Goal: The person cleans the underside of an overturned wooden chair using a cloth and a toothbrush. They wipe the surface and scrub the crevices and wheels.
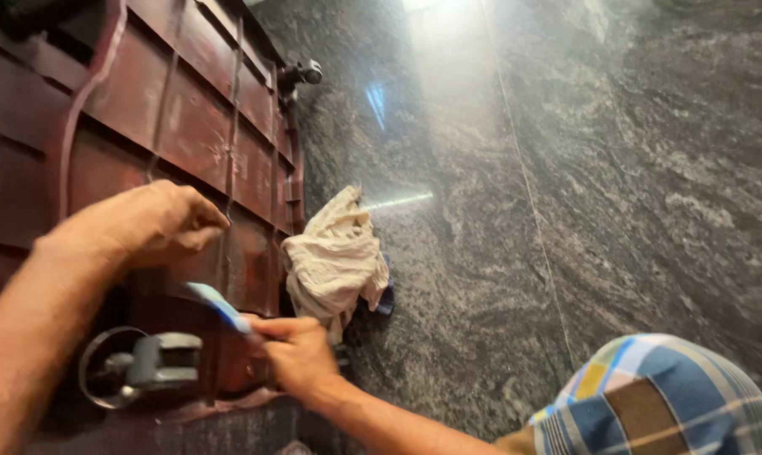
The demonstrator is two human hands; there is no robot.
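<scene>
Tool: small blue-and-white brush-like tool (219,305), at 10 o'clock from the right hand (297,354).
Right hand: fingers pinched together on the tool's lower end.
Left hand (158,223): fingers curled, resting against the dark red metal gate (187,118).
Surroundings: cream cloth (335,257) on granite floor (566,211) at 2 o'clock.

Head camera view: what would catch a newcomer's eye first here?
Two bare hands work against a dark red metal gate on the left: the left hand presses on its panel, while the right hand below holds a thin blue strip to it. Beside them a crumpled cream cloth lies on the glossy dark stone floor.
</scene>
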